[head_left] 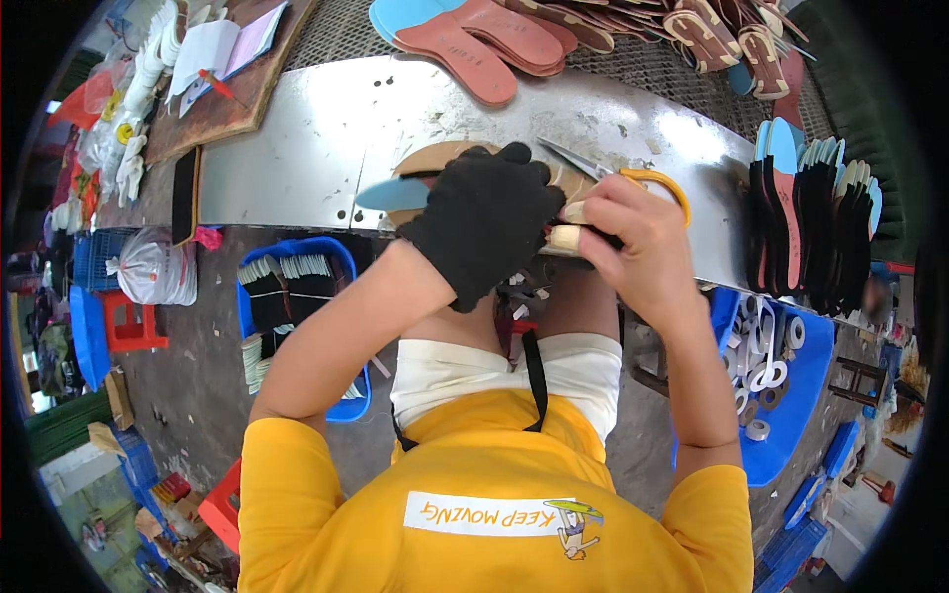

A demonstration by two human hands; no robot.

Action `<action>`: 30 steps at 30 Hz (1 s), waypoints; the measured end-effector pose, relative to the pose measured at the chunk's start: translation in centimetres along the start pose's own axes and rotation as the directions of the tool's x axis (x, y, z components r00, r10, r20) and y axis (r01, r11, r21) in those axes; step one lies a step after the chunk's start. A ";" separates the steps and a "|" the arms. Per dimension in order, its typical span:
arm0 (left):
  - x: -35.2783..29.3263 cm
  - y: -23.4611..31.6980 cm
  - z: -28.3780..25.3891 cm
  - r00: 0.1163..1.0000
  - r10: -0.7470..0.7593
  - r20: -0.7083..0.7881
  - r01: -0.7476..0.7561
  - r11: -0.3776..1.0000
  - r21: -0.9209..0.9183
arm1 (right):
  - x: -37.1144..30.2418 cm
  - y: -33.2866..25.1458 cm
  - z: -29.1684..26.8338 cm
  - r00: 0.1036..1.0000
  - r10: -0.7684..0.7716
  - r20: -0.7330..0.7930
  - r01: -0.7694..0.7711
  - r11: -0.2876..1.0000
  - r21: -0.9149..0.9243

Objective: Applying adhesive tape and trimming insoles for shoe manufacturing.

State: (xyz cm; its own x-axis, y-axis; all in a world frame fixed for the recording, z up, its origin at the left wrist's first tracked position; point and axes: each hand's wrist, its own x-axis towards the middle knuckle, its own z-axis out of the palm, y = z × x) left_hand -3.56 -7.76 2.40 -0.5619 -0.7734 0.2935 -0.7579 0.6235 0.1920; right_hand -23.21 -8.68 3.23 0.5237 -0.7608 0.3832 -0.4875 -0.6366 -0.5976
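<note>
My left hand (484,222), in a black glove, is closed around a shoe insole whose light blue end (388,195) sticks out to the left. Most of the insole is hidden under the glove. At its right side my bare right hand (641,237) pinches with thumb and forefinger, both wrapped in pale tape. A bit of black material shows by those fingertips; exactly what they grip is partly hidden. Beneath the hands lies a round brown board (435,156). Scissors with an orange handle (664,182) rest just beyond my right hand, blades pointing left.
The metal worktop (297,138) carries reddish and blue insoles (465,59) at the back. Black-covered insoles (786,212) stand in a row at the right. On the floor are a blue bin of insoles (354,387) at left and a blue bin (796,425) of tape rolls at right.
</note>
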 end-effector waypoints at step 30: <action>-2.7 6.6 -1.9 0.482 -0.874 0.056 -0.055 -0.094 -0.994 | -3.3 -6.8 2.5 0.856 0.463 -0.229 -0.323 0.825 0.464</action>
State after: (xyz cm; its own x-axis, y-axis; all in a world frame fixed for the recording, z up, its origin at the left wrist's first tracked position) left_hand -6.41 -1.32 4.62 0.3731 -0.9244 -0.0787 0.4312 0.0977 0.8970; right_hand -19.90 -1.54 4.26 0.0627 -0.9752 0.2124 -0.2474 -0.2214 -0.9433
